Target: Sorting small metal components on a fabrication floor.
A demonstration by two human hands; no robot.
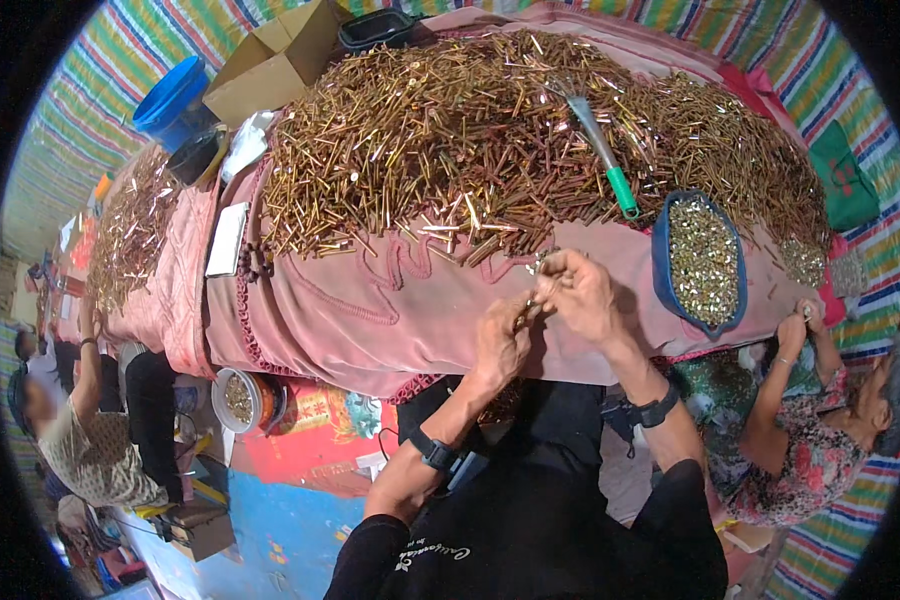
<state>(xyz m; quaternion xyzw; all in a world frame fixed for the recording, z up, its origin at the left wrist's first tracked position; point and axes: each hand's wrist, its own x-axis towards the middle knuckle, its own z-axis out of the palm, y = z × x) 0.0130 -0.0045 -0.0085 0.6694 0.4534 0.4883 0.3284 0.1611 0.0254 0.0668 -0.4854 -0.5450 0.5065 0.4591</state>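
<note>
Both my hands meet just above the pink cloth (410, 350), in front of a big heap of long brass-coloured screws or bolts (400, 150). My left hand (502, 338) is closed, with a small brass-coloured metal piece (526, 314) at its fingertips. Close against it, my right hand (580, 298) pinches a small shiny metal piece (537, 264); its exact kind is too small to tell. To the right of my hands stands a blue tub (660, 250) filled with small shiny metal parts (703, 255).
A green-handled scraper-like tool (620, 188) lies on the heap. At the back left are a cardboard box (270, 65), a blue bucket (170, 95) and a black container (375, 30). A white bucket (220, 405) sits below the table edge. People work at left (100, 440) and right (800, 440).
</note>
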